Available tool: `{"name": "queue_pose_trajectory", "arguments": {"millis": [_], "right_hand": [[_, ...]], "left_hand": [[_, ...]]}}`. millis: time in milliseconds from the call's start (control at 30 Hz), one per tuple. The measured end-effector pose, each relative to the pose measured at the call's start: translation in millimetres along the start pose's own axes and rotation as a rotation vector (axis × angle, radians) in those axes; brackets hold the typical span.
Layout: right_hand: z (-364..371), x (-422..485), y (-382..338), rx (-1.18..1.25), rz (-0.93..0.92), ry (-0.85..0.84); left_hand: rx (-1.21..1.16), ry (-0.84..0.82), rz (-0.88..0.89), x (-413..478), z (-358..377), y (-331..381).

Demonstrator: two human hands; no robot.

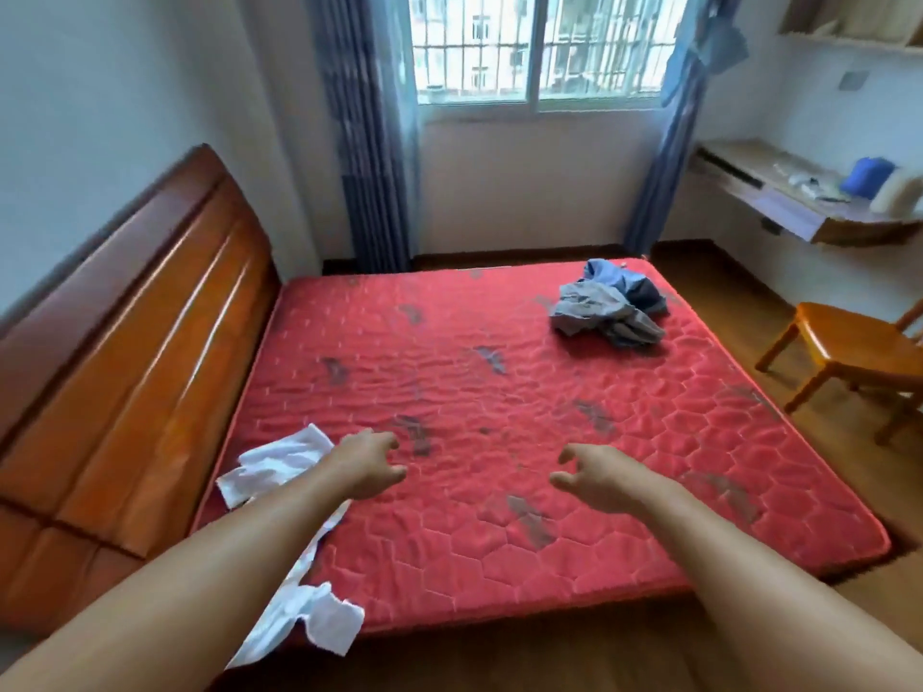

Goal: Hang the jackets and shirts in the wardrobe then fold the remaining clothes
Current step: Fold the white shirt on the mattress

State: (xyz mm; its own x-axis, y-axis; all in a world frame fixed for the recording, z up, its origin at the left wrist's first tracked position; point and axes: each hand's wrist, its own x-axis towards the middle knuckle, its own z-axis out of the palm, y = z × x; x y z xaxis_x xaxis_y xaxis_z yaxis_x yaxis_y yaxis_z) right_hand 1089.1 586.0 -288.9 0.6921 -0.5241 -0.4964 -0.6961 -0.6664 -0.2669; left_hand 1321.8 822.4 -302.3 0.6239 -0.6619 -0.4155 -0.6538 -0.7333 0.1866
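A crumpled pile of blue and grey clothes (pixel 609 307) lies near the far right corner of the red mattress (pixel 499 392). A white garment (pixel 279 467) lies at the near left corner and droops over the near edge, partly hidden by the left forearm. The left hand (pixel 369 464) and right hand (pixel 592 479) hang above the near middle, fingers loosely curled and apart, holding nothing. A wooden headboard (pixel 125 317) flanks the left edge, and a wooden chair (pixel 849 347) stands off the right edge.

Daylight pours in from the far window (pixel 537 47), so the room's bright and evenly lit with soft shadows. Whole frame's a bit smeary, and the wide-angle lens bends the edges.
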Motion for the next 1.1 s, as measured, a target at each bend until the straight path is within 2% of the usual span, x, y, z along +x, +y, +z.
{"name": "queue_pose_trajectory", "arguments": {"millis": [233,367,633,867,1100], "right_hand": [[28.3,93.3,-118.9,-0.160,-0.211,-0.094],[41.5,146.7,-177.4,-0.238,-0.257,-0.145],[84.8,238.7,-266.8,-0.388,-0.393,-0.297],[160.5,340.9,-315.8,-0.481,-0.486,-0.440],[278.4,424.3,-334.4,-0.588,-0.598,-0.569]], "left_hand": [[-0.111,-0.029,-0.205,25.5,4.8,-130.7],[-0.173,-0.093,-0.288,57.0,17.6,-200.2],[-0.264,-0.189,-0.467,70.4,40.7,-278.9],[-0.384,-0.257,-0.694,89.3,115.2,-332.2],[-0.444,-0.341,-0.813,118.8,220.4,-380.2]]}}
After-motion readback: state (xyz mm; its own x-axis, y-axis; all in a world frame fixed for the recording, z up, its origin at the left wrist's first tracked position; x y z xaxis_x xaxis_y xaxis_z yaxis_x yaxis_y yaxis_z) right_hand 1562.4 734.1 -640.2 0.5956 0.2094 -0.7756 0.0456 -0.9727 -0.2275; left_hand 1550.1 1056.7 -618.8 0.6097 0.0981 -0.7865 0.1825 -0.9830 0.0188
